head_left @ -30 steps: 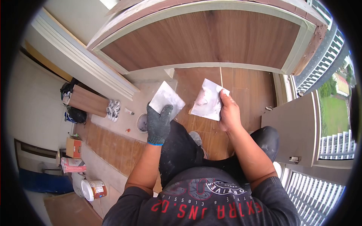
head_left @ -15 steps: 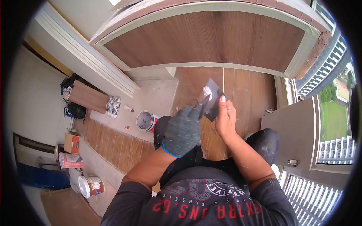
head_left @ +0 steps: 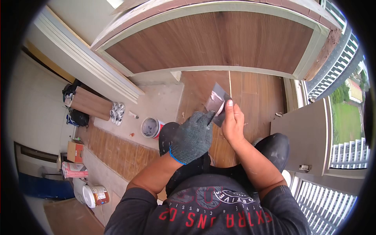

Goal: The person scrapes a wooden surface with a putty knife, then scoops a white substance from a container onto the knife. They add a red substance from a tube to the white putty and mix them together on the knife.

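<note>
My left hand [head_left: 192, 137], in a grey knit glove with a blue cuff, is closed around a tool, mostly hidden by the fingers, at a flat dark plate [head_left: 222, 91]. My bare right hand [head_left: 234, 124] grips that plate by its right side, thumb on top. A pinkish, shiny surface [head_left: 214, 102] shows over the plate's left part; whether it is a blade or spread paste I cannot tell. A pale pink streak of paste [head_left: 221, 107] lies beside it. Both hands are close together above the floor, in front of my knees.
A bucket of grey material [head_left: 150, 127] stands left of my knee. A wood-grain panel [head_left: 219, 39] with taped edges spans the front. Shoes [head_left: 117, 113], a tube [head_left: 133, 115] and a lidded bucket [head_left: 95, 196] are at left. A cabinet door [head_left: 299, 133] stands at right.
My gloved left hand has shifted slightly and turned at the plate. The pale paste lump near the plate's upper left now shows as a narrow streak nearer my right thumb.
</note>
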The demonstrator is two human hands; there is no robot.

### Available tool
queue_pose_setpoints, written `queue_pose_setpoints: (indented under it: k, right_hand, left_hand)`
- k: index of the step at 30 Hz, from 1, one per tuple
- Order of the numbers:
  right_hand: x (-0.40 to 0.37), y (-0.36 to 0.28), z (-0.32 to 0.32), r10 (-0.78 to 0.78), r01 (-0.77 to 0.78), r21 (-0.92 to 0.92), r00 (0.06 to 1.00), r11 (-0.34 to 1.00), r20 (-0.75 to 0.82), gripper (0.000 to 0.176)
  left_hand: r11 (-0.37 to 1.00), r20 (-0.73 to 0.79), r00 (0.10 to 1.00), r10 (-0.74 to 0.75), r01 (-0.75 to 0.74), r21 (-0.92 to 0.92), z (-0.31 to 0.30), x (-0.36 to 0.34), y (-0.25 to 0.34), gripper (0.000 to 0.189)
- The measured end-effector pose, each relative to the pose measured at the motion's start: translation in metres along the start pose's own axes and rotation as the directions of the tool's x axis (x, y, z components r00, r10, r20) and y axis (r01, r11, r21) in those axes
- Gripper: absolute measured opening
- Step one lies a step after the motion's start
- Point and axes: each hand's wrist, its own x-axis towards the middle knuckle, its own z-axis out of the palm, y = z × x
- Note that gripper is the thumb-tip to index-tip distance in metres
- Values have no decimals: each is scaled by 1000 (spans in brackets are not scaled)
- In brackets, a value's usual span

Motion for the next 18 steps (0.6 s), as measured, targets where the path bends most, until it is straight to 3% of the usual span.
queue_pose_setpoints:
  k: [4,7,10,12,13,14,17,18]
  right_hand:
    - [-3,2,1,-61,61,-13,998,998,14,47]
    - [1,7,-2,61,-61,-16,998,998,20,49]
    - [1,-5,-10,38,-36,-32,997,999,66,49]
    - [9,1,-6,113,-112,196,994,974,8,49]
    - [13,9,-4,159,-145,311,987,939,-19,49]
    - [17,31,-12,246,-256,398,966,881,77,45]
    - [22,1,-12,469,-469,694,858,546,210,43]
    - [24,15,-12,459,-489,730,847,478,267,45]
  left_hand:
    - [992,-69,990,121,-119,34,6,9,-13,34]
    - [994,18,994,105,-105,-39,-3,6,-4,36]
    - [999,62,998,11,-8,-46,2,11,-20,39]
    - [990,-56,988,142,-142,7,-3,9,-23,37]
    - [977,-106,971,215,-212,38,-4,9,-24,36]
    - [979,-148,968,201,-205,-10,-7,10,-28,36]
    - [968,-241,952,192,-223,-113,-8,11,-35,38]
    - [959,-251,943,220,-257,-123,1,8,-32,39]
